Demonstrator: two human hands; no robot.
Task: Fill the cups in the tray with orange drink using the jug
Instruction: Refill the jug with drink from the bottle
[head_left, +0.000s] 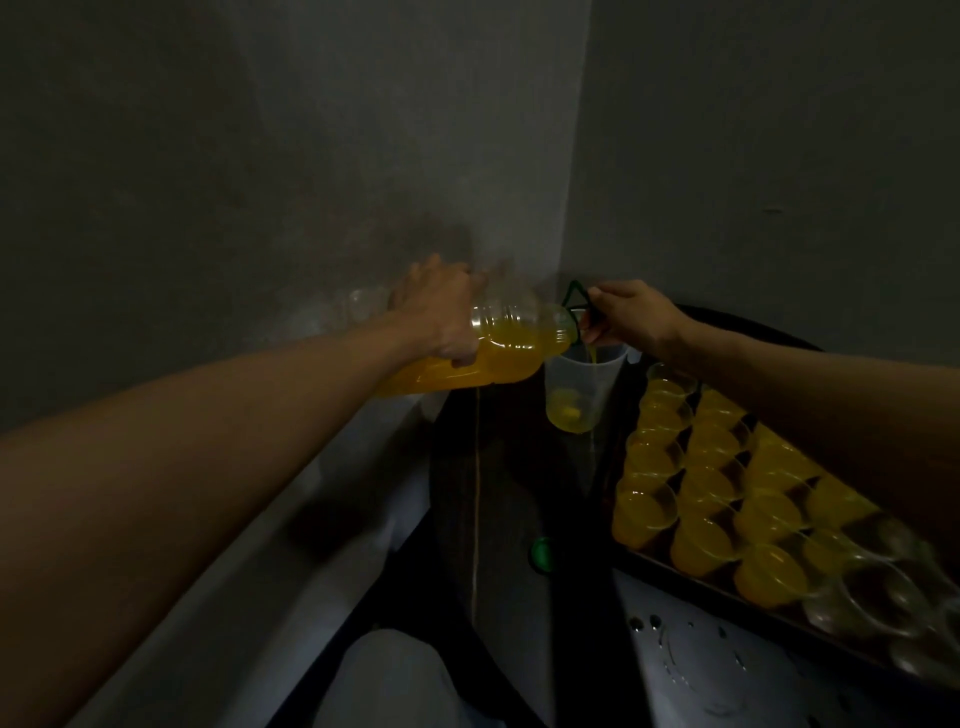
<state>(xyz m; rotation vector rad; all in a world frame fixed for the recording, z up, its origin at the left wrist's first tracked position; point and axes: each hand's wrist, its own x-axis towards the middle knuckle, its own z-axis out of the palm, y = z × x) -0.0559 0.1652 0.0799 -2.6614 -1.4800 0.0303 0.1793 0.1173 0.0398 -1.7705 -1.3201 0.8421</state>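
Hands are both busy over a dark table (511, 493) in a grey corner. The left hand (441, 317) grips the fat middle of a big clear bottle (519, 322), with its fingers curled under it. The bottle lies tipped on its side and is about half full of orange drink (467, 374). Its neck points to the right, over a see-through jug (582, 384). A thin stream of drink falls from the bottle's mouth into the jug, and a small yellow pool sits at the jug's bottom. The right hand (636, 317) is up by the bottle's neck, with its fingers curled round the green handle (574, 296) there, just above the jug's rim. I cannot tell if that hand touches the jug too. To the right of the jug sits a dark tray (717, 592) packed with rows of small clear cups. The full cups (706, 540) hold orange drink and fill most of the tray. The empty cups (872, 597) are at the near right end. The right forearm reaches across above the tray. A round green cap (541, 553) lies on the table, left of the tray. Wet drops (670, 649) shine on the pale top in front of the tray.
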